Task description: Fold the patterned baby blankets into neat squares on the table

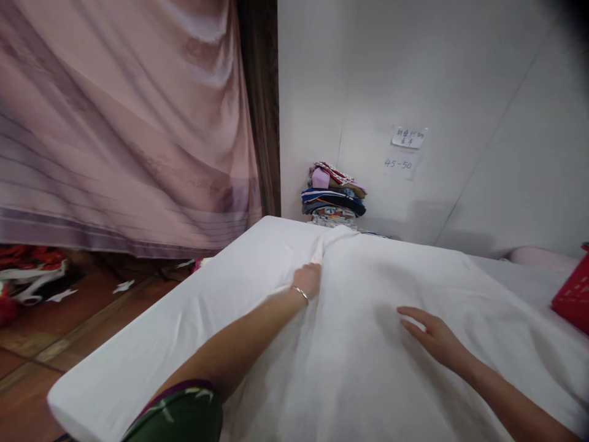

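A large white cloth [359,368] is spread over a white-topped table [115,350], with soft wrinkles across it. My left hand [307,279], a silver bangle at its wrist, is closed on the cloth's left part, where a fold runs away toward the far edge. The fingertips of that hand are hidden from me. To the right, my right hand [427,334] is just over the cloth with its thumb and fingers apart, holding nothing. A shadow lies on the cloth beside it; whether it touches the cloth I cannot tell.
Folded clothes [334,196] are stacked beyond the table's far edge, against a white wall [437,73] bearing paper notes [407,138]. A pink curtain [138,123] hangs at left above a tiled floor [27,374] with scattered fabric. Something red [573,294] stands at the right edge.
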Demonstrator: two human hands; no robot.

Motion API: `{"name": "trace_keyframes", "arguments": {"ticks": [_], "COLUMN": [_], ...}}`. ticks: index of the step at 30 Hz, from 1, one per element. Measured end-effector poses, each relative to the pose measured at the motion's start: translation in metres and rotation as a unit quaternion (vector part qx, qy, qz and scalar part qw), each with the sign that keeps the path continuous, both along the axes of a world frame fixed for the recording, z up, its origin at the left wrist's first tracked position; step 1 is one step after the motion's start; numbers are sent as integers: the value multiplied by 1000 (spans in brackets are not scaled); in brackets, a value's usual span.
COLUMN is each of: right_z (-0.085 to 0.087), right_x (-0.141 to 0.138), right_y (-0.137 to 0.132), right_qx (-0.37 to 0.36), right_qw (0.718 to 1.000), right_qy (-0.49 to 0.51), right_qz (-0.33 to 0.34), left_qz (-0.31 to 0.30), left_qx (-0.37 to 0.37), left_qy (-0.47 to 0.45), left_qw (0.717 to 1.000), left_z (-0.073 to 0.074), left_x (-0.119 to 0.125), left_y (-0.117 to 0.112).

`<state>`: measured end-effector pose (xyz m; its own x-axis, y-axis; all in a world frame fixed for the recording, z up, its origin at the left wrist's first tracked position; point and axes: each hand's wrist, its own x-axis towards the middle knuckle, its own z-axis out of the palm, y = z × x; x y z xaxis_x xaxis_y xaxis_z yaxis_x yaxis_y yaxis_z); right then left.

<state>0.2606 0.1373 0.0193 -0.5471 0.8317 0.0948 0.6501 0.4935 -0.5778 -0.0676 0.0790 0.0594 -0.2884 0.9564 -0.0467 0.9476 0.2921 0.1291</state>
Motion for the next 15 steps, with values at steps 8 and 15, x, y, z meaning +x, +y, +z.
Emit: {"name": "trace_keyframes", "arguments": {"ticks": [8,15], "right_z": [16,-6], "right_x": [-155,-186], "right_y": [64,92], "right_qx": [-1,-45], "right_qw": [998,994], "right_qy": [65,-69], "right_qz": [19,-73], "left_qz": [-177,-118], "left_qx": [-27,-82], "left_qy": [-36,-71], "left_qw": [983,987], "left_z": [-25,-22], "left_x": [83,57], "left_y": [-7,12]}}
